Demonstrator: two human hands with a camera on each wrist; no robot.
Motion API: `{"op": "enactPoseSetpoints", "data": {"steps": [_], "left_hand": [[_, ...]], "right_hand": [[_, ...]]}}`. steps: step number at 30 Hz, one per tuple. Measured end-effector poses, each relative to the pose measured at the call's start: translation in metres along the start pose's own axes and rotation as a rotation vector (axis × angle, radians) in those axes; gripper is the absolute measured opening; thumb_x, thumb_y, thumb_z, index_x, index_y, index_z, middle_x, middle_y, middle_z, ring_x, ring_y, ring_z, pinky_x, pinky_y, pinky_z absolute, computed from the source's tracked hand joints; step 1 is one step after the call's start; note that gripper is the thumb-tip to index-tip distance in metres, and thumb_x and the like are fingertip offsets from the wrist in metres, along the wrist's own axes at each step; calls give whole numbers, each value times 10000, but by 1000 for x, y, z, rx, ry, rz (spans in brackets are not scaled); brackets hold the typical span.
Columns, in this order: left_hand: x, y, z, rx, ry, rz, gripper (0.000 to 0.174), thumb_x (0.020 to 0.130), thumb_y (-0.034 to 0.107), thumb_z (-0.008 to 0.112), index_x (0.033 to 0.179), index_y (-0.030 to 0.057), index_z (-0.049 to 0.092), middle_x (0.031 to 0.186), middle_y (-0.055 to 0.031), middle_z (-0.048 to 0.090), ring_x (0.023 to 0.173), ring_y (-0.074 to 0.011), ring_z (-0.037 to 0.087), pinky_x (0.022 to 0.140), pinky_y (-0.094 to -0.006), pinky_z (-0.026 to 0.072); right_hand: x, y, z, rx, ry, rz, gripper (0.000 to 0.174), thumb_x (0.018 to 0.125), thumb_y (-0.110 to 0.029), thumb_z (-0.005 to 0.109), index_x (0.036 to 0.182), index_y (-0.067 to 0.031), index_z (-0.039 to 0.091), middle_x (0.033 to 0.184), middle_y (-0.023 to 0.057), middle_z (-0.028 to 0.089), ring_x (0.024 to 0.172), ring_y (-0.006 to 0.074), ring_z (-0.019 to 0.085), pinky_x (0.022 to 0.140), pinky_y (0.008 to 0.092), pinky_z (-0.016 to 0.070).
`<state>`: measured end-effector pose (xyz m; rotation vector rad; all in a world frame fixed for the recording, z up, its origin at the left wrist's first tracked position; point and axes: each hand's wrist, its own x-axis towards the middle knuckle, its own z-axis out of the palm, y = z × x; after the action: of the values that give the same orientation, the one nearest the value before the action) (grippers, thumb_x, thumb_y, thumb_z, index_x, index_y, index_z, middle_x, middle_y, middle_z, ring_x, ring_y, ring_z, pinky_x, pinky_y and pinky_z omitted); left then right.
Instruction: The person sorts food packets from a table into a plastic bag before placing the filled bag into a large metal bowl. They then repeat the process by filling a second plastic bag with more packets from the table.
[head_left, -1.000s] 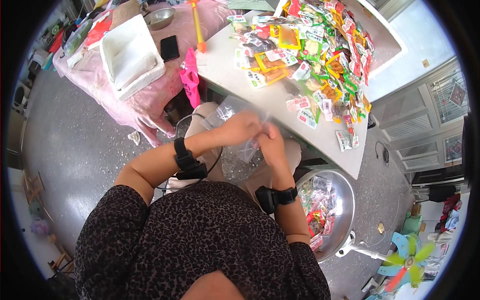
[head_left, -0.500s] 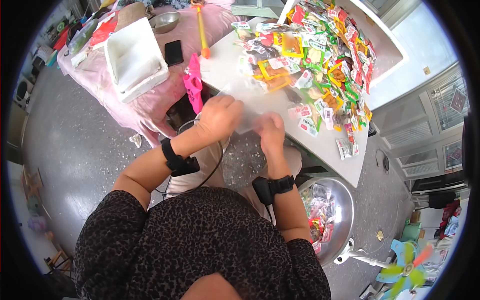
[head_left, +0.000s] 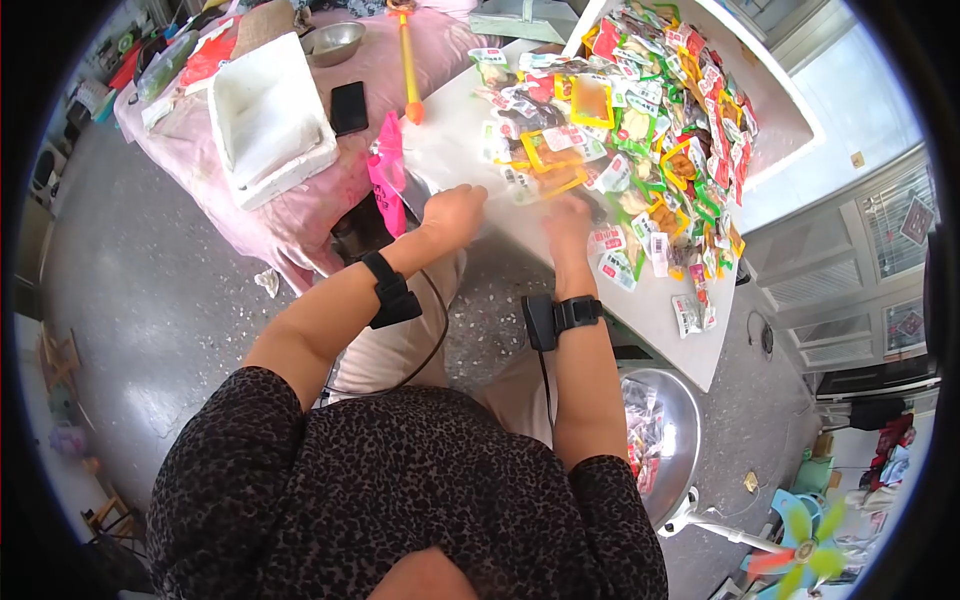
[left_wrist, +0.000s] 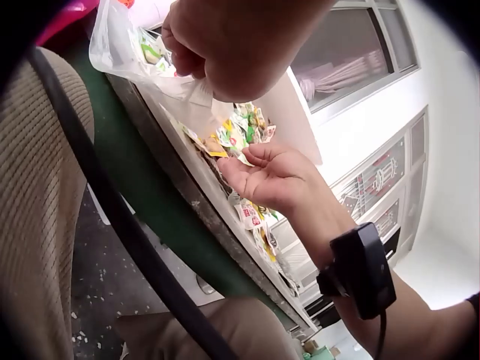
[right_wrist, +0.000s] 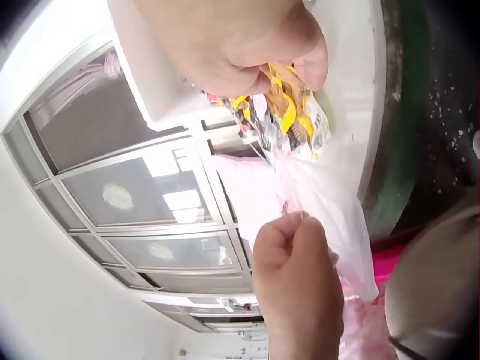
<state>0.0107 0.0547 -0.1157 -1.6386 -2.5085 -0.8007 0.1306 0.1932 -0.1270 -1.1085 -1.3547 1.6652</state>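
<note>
A clear plastic bag hangs from my left hand, whose thumb and curled fingers pinch its edge in the right wrist view. In the left wrist view the bag spreads over the table's edge. My right hand, blurred in the head view, is over the near side of a heap of small snack packets. Its fingers are loosely bent and parted in the left wrist view. Close by its fingertips in the right wrist view lies a yellow-edged packet with brown food inside.
A white foam box backs the heap on the white table. Beneath the table's right side stands a metal basin with packets. On the pink cloth at left are another foam box and a phone. A small fan is lower right.
Both hands have moved forward from over the lap to the table and drawn apart. The bag has gone with the left hand, while the right has reached the packets.
</note>
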Motion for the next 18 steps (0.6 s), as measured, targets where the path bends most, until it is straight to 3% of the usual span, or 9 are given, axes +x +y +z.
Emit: {"op": "enactPoseSetpoints", "data": {"steps": [7,10,13,18], "left_hand": [[6,-2,18,-173,-25,-150,142,739,152,415,796,44,488,797,-152,543,748,-327,520,645,-401,423],[7,2,17,-230,-16,-181,151,738,157,418,804,42,490,803,-152,543,773,-320,517,660,-391,418],[9,2,15,-267,4,-200,157,736,159,419,809,42,494,806,-153,543,788,-317,514,673,-386,414],[8,7,13,-281,-25,-211,158,735,157,418,811,46,501,809,-154,542,797,-315,513,682,-383,410]], "right_hand": [[34,-8,13,-109,-44,138,221,702,-61,517,916,-25,477,803,54,490,638,131,491,502,275,436],[48,-3,11,-224,-159,100,182,690,-62,527,867,-22,507,747,47,499,602,106,484,482,246,419],[38,7,6,-222,40,-66,149,683,-65,532,819,-5,524,735,54,511,585,102,485,465,228,409],[-7,11,-29,-125,42,-270,219,701,-7,503,916,23,479,801,86,545,653,125,526,549,222,428]]}}
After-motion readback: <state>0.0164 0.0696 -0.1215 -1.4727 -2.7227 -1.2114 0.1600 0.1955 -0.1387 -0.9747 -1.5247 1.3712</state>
